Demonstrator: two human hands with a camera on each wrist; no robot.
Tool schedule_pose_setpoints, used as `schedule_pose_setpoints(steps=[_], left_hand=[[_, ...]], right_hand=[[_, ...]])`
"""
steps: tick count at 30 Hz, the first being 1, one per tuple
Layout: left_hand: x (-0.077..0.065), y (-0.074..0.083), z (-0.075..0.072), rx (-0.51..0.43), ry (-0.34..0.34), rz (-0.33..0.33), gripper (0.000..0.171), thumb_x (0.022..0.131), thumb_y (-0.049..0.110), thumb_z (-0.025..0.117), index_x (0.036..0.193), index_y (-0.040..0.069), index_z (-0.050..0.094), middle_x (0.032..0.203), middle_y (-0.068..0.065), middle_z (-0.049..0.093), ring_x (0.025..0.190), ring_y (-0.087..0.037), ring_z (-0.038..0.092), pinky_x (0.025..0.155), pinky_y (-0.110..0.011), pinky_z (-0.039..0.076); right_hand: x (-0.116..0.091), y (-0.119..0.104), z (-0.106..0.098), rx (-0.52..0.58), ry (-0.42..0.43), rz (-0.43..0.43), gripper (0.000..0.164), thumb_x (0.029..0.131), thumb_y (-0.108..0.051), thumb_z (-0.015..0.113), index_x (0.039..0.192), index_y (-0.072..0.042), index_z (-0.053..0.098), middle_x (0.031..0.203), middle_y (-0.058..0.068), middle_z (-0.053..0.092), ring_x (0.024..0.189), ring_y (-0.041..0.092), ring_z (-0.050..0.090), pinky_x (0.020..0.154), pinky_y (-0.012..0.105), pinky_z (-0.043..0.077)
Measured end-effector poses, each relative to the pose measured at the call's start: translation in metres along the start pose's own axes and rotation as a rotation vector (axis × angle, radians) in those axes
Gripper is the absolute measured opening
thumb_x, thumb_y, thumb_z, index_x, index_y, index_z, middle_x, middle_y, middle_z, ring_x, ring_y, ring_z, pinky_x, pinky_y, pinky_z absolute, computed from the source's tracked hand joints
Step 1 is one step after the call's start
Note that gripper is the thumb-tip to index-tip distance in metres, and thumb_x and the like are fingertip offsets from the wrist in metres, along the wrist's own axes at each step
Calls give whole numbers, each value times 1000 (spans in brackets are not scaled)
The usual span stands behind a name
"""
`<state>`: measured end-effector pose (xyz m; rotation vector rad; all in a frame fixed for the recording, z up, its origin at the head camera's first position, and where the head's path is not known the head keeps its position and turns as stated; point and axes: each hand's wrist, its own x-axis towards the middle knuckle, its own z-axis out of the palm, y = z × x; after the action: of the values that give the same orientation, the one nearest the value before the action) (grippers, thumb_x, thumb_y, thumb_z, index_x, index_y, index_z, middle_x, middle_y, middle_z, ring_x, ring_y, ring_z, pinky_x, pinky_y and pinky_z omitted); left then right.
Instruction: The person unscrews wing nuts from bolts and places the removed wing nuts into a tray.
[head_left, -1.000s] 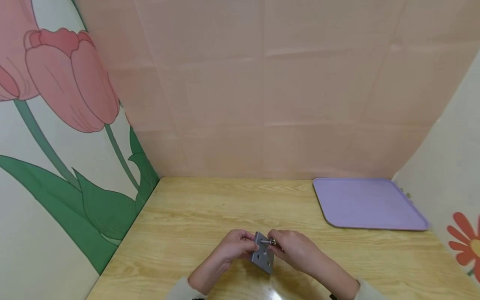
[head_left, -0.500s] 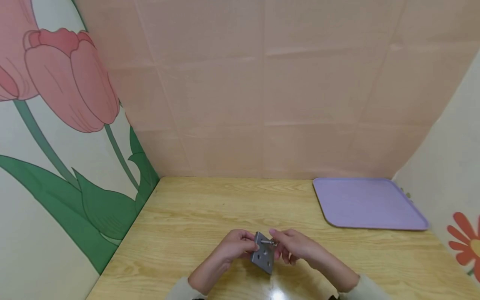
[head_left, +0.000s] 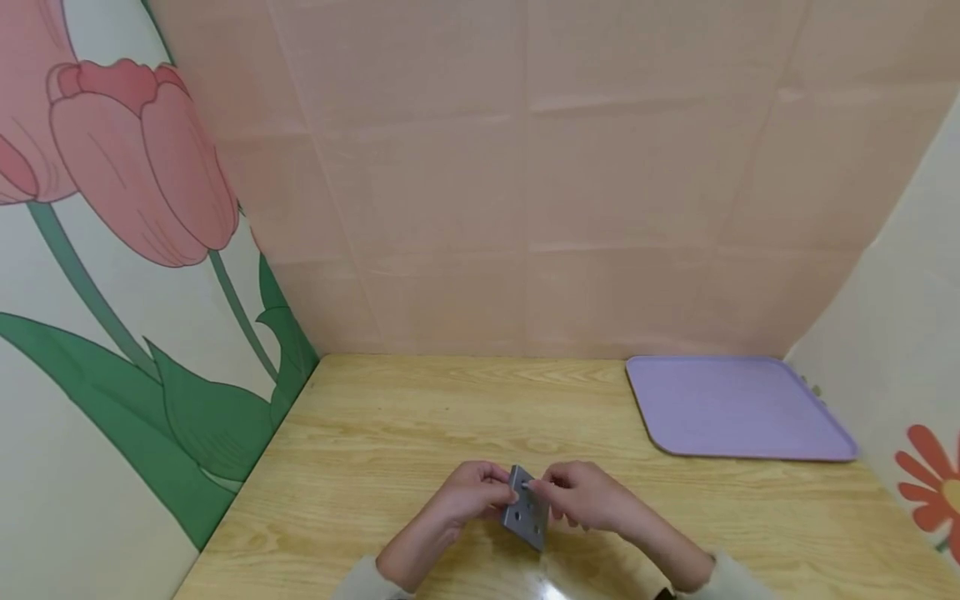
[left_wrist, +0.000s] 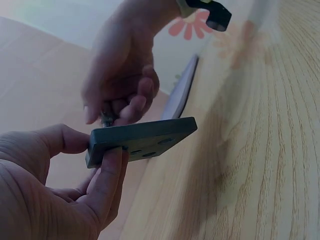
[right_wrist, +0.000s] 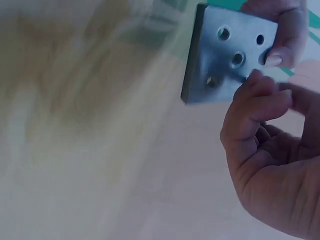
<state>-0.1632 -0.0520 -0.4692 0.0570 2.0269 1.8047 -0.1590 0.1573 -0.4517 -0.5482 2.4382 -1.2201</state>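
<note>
A small grey metal plate with several round holes point(head_left: 527, 525) is held up above the table, tilted. My left hand point(head_left: 467, 498) grips its edge between thumb and fingers, as the left wrist view also shows on the plate's near corner point(left_wrist: 142, 131). A thin metal screw point(head_left: 525, 484) stands out from the plate's upper hole. The thumb and forefinger of my right hand point(head_left: 591, 498) pinch its outer end and cover most of it. In the right wrist view, fingers hide the screw, while other holes of the plate point(right_wrist: 220, 57) show.
A flat purple tray point(head_left: 738, 408) lies at the back right of the wood-grain table point(head_left: 390, 417). Behind the table hangs a creased pinkish sheet point(head_left: 525, 208). Flower-painted walls point(head_left: 112, 275) stand at both sides.
My right hand let its fingers loosen off the screw, then closed thumb and forefinger on it again, nearer the plate. The left hand and plate have hardly moved.
</note>
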Motion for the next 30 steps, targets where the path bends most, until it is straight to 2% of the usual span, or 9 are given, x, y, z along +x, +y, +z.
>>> schedule_pose_setpoints(steps=[3,5,11,13,16,19,21,25,30], left_hand=[[0,0,0,-8,-6,9,22,73,3,65,94,-2,62,87,-8,67,72,-15,63,64,-31,55],[1,-1,0,-16,-10,20,22,73,3,65,94,-3,62,87,-9,66,72,-15,63,64,-30,55],[0,0,0,-3,-6,12,22,73,4,66,93,-2,62,86,-7,66,71,-15,62,63,-30,54],[0,1,1,1,1,5,21,73,4,66,93,-2,62,86,-7,66,71,-14,62,62,-29,54],[0,0,2,-2,7,4,21,73,3,66,93,-3,62,85,-7,66,70,-14,61,62,-29,54],[0,0,3,-13,8,10,22,73,2,66,94,-3,62,85,-7,66,70,-14,61,62,-29,54],[0,-1,3,-19,4,16,22,73,2,65,94,-4,61,85,-7,65,69,-14,61,62,-30,54],[-1,0,2,-25,-6,15,22,73,3,65,94,-4,61,87,-8,66,71,-15,62,63,-31,55],[-1,1,2,-22,2,10,21,73,3,66,93,-2,62,86,-8,67,72,-16,63,63,-31,55]], right_hand=[[-3,-3,0,-267,80,-151,25,90,-40,56,89,-16,62,62,-7,54,50,2,44,43,22,39],[-4,-5,2,-418,141,-245,18,89,-33,60,91,-15,62,63,-11,52,51,-1,42,44,18,38],[-7,-6,9,-837,325,-469,12,84,-21,67,87,-13,59,71,-9,57,59,1,50,46,18,40],[-8,-6,10,-930,367,-509,12,83,-20,68,85,-14,58,72,-8,57,61,4,52,45,18,40],[-9,-6,11,-977,386,-528,12,82,-19,68,86,-15,58,72,-8,56,63,5,53,44,18,39],[-9,-5,11,-938,373,-522,12,82,-19,68,89,-14,60,75,-8,58,64,5,54,46,18,41],[-9,-5,11,-837,334,-487,14,84,-22,67,93,-14,61,78,-8,61,67,4,56,50,18,44],[-7,-3,8,-475,215,-309,28,91,-40,55,99,-15,63,81,-8,65,67,1,58,54,20,47],[-3,0,7,20,75,-30,47,95,-51,40,92,-11,64,70,2,65,49,9,51,40,29,43]])
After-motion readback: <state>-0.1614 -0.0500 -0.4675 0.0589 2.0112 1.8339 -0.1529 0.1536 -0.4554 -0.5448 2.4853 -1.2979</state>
